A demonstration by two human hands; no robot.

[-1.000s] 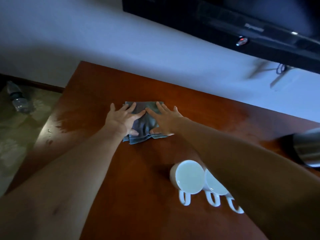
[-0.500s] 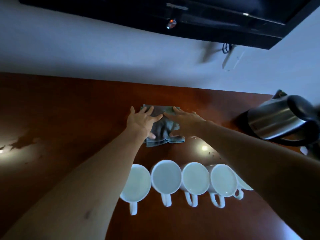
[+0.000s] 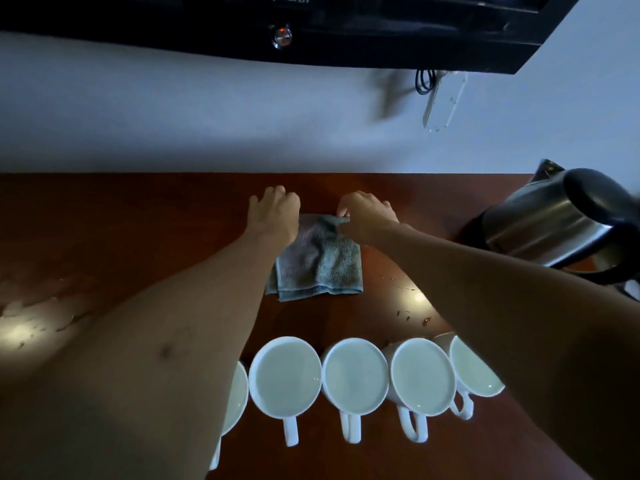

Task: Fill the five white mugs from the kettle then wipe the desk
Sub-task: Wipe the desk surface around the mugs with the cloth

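The room is dim, with a cool bluish cast on the wall (image 3: 173, 116). Two bright glare spots sit on the glossy desk (image 3: 104, 220): one at its left edge, one right of the cloth (image 3: 317, 259). The forearms are dark and underexposed. The kettle (image 3: 554, 223) at the right edge is smeared by motion blur and catches soft highlights. Wide-angle distortion bends the television (image 3: 346, 29) along the top.

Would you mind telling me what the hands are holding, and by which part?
Both hands, left hand and right hand, grip the grey cloth at its far edge, one near each corner.
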